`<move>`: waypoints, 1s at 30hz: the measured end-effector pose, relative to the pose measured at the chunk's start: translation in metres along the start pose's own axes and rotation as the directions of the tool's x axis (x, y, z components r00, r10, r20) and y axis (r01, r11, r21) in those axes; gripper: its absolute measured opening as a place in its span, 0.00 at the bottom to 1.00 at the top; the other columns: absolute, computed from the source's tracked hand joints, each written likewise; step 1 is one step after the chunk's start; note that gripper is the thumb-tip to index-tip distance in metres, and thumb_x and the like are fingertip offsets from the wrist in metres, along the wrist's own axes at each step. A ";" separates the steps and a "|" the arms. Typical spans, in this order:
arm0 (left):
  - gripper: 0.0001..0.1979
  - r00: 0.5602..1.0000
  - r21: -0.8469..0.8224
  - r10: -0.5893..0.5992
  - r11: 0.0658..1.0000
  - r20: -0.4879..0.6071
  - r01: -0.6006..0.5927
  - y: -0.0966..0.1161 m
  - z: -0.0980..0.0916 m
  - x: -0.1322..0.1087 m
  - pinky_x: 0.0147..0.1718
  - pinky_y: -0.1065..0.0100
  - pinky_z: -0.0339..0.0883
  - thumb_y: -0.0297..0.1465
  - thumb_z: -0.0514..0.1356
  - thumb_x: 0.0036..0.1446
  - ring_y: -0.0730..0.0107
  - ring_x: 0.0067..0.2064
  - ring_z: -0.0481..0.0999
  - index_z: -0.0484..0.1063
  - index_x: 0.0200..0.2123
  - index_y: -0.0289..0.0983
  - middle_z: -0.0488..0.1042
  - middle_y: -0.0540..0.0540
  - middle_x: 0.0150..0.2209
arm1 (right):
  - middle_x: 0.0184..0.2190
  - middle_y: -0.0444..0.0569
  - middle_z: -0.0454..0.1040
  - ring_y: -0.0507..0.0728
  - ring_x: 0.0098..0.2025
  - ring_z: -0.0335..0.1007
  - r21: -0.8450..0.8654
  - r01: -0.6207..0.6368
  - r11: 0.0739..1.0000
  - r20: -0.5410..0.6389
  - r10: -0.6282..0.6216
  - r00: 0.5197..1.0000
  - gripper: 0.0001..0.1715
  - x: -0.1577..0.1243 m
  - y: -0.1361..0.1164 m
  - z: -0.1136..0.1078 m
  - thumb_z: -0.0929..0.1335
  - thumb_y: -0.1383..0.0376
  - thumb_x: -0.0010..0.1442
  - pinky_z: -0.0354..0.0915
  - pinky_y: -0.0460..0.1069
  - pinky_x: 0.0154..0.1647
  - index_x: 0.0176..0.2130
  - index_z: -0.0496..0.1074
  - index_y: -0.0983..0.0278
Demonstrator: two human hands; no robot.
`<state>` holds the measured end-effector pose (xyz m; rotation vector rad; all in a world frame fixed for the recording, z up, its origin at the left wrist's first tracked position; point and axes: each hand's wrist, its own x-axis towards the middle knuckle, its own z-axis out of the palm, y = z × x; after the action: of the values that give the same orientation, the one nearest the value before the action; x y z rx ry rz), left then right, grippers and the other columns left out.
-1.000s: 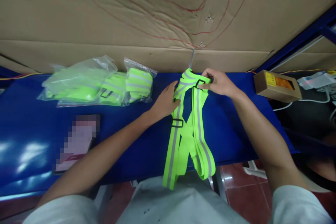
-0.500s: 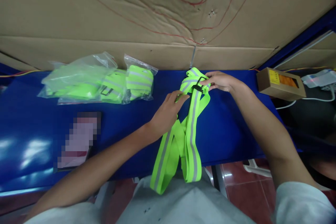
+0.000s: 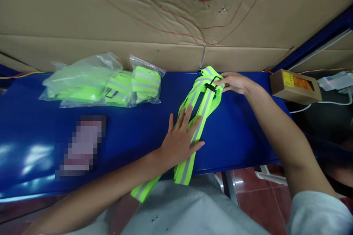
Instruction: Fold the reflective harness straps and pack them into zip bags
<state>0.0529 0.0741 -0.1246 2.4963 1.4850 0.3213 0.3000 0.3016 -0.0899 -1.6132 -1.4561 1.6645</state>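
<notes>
A neon-yellow reflective vest of elastic straps with grey stripes lies lengthwise on the blue table, its lower loops hanging past the front edge. Across the middle of the straps my left hand rests flat, fingers spread. My right hand pinches the folded far end of the straps between thumb and fingers, beside the black buckle. Part of the straps is hidden beneath my left hand and forearm.
Clear plastic bags of similar neon straps lie at the back left, with a single bagged bundle beside them. A pixelated flat object lies on the blue table. At right stands a cardboard box; cardboard covers the back.
My left hand has moved down from the upper straps and spread out flat over their middle. The lower straps have swung left. My right hand keeps its grip at the far end.
</notes>
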 end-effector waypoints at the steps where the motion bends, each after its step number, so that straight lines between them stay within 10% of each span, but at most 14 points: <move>1: 0.37 0.999 -0.003 0.030 1.000 0.015 -0.030 -0.005 0.001 -0.007 0.67 0.26 0.49 0.48 0.58 0.67 0.35 0.77 0.42 0.54 0.73 0.42 0.38 0.31 0.77 | 0.40 0.53 0.82 0.55 0.38 0.77 -0.013 0.006 1.000 -0.005 -0.006 1.000 0.12 -0.001 0.002 -0.005 0.79 0.68 0.51 0.76 0.48 0.38 0.36 0.78 0.65; 15: 0.31 0.946 0.041 0.297 0.952 0.129 -0.305 -0.043 -0.009 -0.042 0.72 0.45 0.52 0.23 0.48 0.70 0.56 0.77 0.42 0.50 0.74 0.41 0.45 0.37 0.76 | 0.31 0.49 0.78 0.55 0.34 0.75 -0.114 0.000 0.994 -0.228 -0.026 0.973 0.15 -0.034 0.020 -0.030 0.79 0.68 0.49 0.75 0.50 0.34 0.31 0.72 0.62; 22: 0.24 0.948 0.072 0.311 0.946 0.067 -0.316 -0.044 -0.010 -0.045 0.72 0.47 0.54 0.32 0.49 0.74 0.57 0.74 0.56 0.58 0.70 0.40 0.61 0.39 0.71 | 0.30 0.47 0.76 0.56 0.29 0.72 -0.431 0.075 0.899 -0.362 -0.248 0.899 0.17 -0.044 0.015 -0.021 0.79 0.67 0.48 0.71 0.52 0.30 0.33 0.71 0.62; 30: 0.22 0.996 0.208 -0.086 0.975 0.026 0.079 -0.004 -0.039 -0.016 0.49 0.45 0.73 0.41 0.49 0.73 0.48 0.44 0.82 0.73 0.57 0.34 0.80 0.34 0.46 | 0.31 0.48 0.77 0.54 0.33 0.74 -0.079 0.023 0.997 -0.285 -0.044 0.958 0.11 -0.046 0.019 -0.023 0.77 0.70 0.51 0.73 0.47 0.30 0.32 0.73 0.63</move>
<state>0.0303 0.0649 -0.0903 2.5710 1.6808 0.1129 0.3387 0.2649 -0.0789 -1.7742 -1.4025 1.3049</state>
